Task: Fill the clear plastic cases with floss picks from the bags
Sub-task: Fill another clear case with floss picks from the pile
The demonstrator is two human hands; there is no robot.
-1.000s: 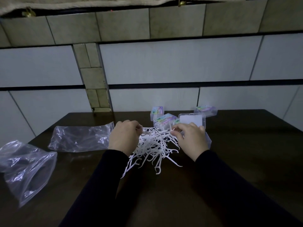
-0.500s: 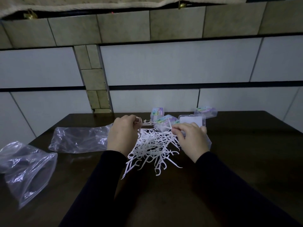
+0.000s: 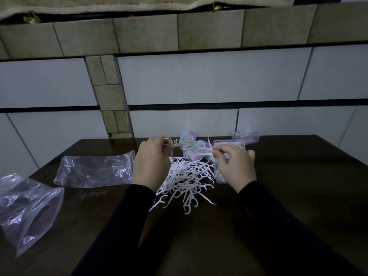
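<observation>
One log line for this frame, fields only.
left hand: pinches picks | right hand: pinches picks | pile: on table, between hands | open case: under right hand

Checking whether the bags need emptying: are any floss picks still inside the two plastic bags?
No: both plastic bags look empty, while the floss picks lie heaped on the table.

Glossy clear plastic bags (image 3: 93, 170), dark wood table (image 3: 298, 186)

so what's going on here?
A person is sorting floss picks on a dark table. The left hand holds a few picks above the loose pile; the right hand pinches more picks over an open clear case. Three labelled cases lie behind it. Two plastic bags lie to the left.
</observation>
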